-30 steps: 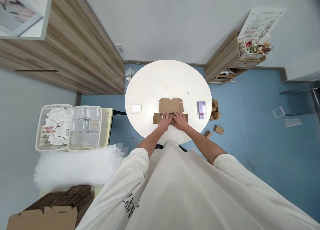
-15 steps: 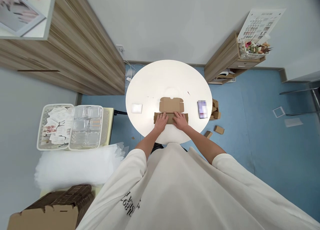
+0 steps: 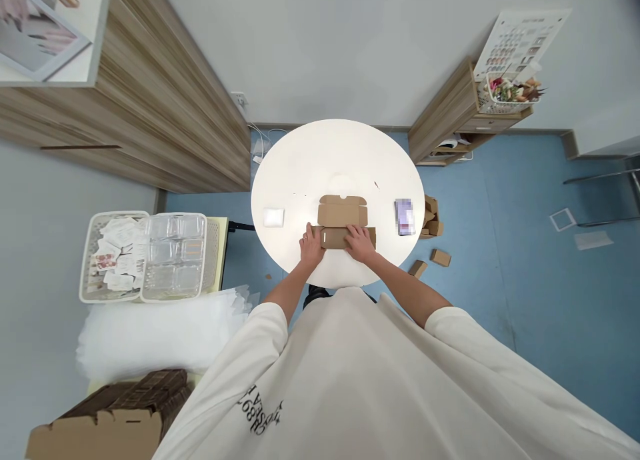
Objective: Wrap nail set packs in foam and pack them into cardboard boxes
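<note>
A partly folded brown cardboard box (image 3: 336,238) lies near the front edge of the round white table (image 3: 335,160). Its wide lid panel, with small side flaps and a notch, stretches flat away from me. My left hand (image 3: 311,248) grips the left end of the box at the side flap. At the right part of the near panel, my right hand (image 3: 360,243) holds the box with fingers bent over its fold. A small pale slot shows in the panel between both hands.
On the table, a small white packet (image 3: 273,217) lies left and a purple pack (image 3: 405,217) right. Small cardboard boxes (image 3: 440,257) lie on the blue floor at right. Clear-lidded trays (image 3: 175,255), white sheets (image 3: 160,333) and stacked cardboard (image 3: 95,437) fill the left side.
My left hand has shifted left from the middle of the fold to the box's left end, uncovering the panel with the slot. My right hand stays almost in place.
</note>
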Available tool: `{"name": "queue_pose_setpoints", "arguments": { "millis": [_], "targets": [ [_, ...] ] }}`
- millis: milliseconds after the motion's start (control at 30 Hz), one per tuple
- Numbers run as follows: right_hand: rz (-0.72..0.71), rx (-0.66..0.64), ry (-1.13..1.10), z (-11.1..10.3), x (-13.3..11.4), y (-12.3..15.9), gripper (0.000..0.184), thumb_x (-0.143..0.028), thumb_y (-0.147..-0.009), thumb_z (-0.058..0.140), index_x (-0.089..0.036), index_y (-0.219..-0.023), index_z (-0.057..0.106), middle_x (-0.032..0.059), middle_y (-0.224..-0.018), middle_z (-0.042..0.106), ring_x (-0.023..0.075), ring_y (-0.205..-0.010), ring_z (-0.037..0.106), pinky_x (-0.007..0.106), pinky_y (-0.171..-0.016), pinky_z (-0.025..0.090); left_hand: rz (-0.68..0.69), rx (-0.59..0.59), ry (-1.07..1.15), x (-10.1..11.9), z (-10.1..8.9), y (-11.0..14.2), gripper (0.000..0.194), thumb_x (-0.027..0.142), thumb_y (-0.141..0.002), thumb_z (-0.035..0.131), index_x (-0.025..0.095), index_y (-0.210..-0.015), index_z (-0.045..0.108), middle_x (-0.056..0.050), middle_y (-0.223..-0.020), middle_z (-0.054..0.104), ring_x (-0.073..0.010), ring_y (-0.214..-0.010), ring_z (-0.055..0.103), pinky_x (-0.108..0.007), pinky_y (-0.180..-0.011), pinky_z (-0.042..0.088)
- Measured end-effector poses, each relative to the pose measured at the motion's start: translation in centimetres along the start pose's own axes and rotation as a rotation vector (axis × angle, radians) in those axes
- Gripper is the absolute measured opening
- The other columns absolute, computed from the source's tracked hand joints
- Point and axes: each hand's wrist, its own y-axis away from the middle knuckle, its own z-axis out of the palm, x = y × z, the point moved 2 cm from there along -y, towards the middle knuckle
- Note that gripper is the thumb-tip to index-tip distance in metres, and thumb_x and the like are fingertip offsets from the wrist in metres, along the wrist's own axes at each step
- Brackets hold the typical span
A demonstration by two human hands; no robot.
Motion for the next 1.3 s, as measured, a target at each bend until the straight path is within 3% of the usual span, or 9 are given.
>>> {"name": "queue_pose_setpoints", "arguments": {
  "millis": [167, 467, 567, 700, 833, 933, 1067, 1167, 1300],
  "targets": [
    [-0.004, 0.005, -0.004, -0.1, 0.0, 0.1, 0.028, -0.033, -0.088, 0.065, -0.021, -0.113, 0.069, 0.0127, -0.163, 0.031, 0.0347, -0.147, 0.027, 0.054, -0.116, 0.025, -0.001, -0.017, 0.036, 0.0, 0.3, 0.0, 0.056, 0.015, -0.085, 0.066, 0.021, -0.137, 0.045, -0.02, -0.166, 0.013, -0.0356, -0.131, 0.049, -0.048, -0.102, 0.043],
    [-0.005, 0.0, -0.005, 0.0, 0.0, 0.1, 0.03, -0.035, -0.088, 0.065, -0.021, -0.114, 0.069, 0.0136, -0.163, 0.031, 0.0352, -0.148, 0.026, 0.055, -0.117, 0.024, 0.067, -0.042, 0.021, 0.1, 0.0, -0.4, 0.045, 0.011, -0.09, 0.05, 0.023, -0.134, 0.048, -0.016, -0.153, 0.039, -0.0328, -0.127, 0.051, -0.046, -0.1, 0.043],
    [-0.008, 0.01, -0.007, 0.0, 0.0, 0.2, 0.03, -0.035, -0.088, 0.065, -0.02, -0.114, 0.069, 0.0138, -0.163, 0.031, 0.035, -0.148, 0.027, 0.054, -0.117, 0.024, 0.105, -0.035, 0.011, 0.7, -0.2, -0.1, 0.054, 0.009, -0.09, 0.045, 0.023, -0.142, 0.042, -0.016, -0.152, 0.041, -0.0298, -0.122, 0.055, -0.044, -0.099, 0.044],
    [-0.004, 0.009, -0.017, 0.0, 0.0, 0.3, 0.032, -0.035, -0.088, 0.066, -0.02, -0.115, 0.069, 0.0134, -0.164, 0.03, 0.0352, -0.149, 0.025, 0.054, -0.117, 0.023, 0.158, -0.036, 0.003, 1.5, -0.6, 0.8, 0.075, 0.006, -0.088, 0.042, 0.025, -0.158, 0.021, -0.017, -0.157, 0.037, -0.0281, -0.122, 0.056, -0.042, -0.101, 0.042],
    [0.003, -0.007, -0.032, -0.1, -0.1, 0.3, 0.034, -0.033, -0.087, 0.065, -0.02, -0.118, 0.067, 0.0129, -0.165, 0.028, 0.0354, -0.15, 0.022, 0.056, -0.118, 0.02, 0.2, -0.018, 0.076, 2.1, -1.1, 1.6, 0.083, 0.02, -0.09, 0.051, 0.02, -0.162, 0.009, -0.019, -0.153, 0.041, -0.0311, -0.126, 0.055, -0.042, -0.101, 0.042],
    [0.009, -0.014, -0.039, 0.0, -0.1, 0.3, 0.036, -0.034, -0.087, 0.064, -0.02, -0.12, 0.066, 0.0126, -0.166, 0.026, 0.0357, -0.151, 0.02, 0.057, -0.118, 0.018, 0.175, -0.005, 0.156, 2.2, -1.2, 1.5, 0.075, 0.035, -0.094, 0.055, 0.018, -0.158, 0.02, -0.019, -0.147, 0.047, -0.0322, -0.128, 0.053, -0.044, -0.103, 0.043],
    [0.006, -0.008, -0.027, 0.2, -0.1, 0.3, 0.036, -0.035, -0.087, 0.065, -0.02, -0.12, 0.067, 0.0127, -0.167, 0.025, 0.0356, -0.151, 0.021, 0.057, -0.118, 0.02, 0.102, -0.027, 0.22, 1.8, -0.9, 0.7, 0.038, 0.035, -0.102, 0.045, 0.018, -0.136, 0.046, -0.014, -0.129, 0.06, -0.0267, -0.116, 0.06, -0.04, -0.097, 0.048],
    [0.001, -0.001, -0.023, 0.4, 0.0, 0.4, 0.037, -0.037, -0.086, 0.068, -0.02, -0.119, 0.067, 0.0124, -0.167, 0.024, 0.0352, -0.151, 0.021, 0.056, -0.118, 0.021, 0.097, -0.05, 0.21, 1.5, -0.5, 0.0, 0.026, 0.03, -0.102, 0.045, 0.019, -0.124, 0.052, -0.012, -0.123, 0.06, -0.024, -0.108, 0.062, -0.037, -0.092, 0.049],
    [-0.001, -0.002, -0.026, 0.5, 0.0, 0.4, 0.037, -0.037, -0.086, 0.068, -0.019, -0.118, 0.067, 0.013, -0.168, 0.023, 0.0346, -0.151, 0.022, 0.055, -0.118, 0.022, 0.11, -0.066, 0.158, 1.6, -0.5, -0.4, 0.024, 0.025, -0.1, 0.048, 0.02, -0.122, 0.055, -0.011, -0.124, 0.057, -0.0232, -0.103, 0.063, -0.035, -0.089, 0.049]
  ]
}}
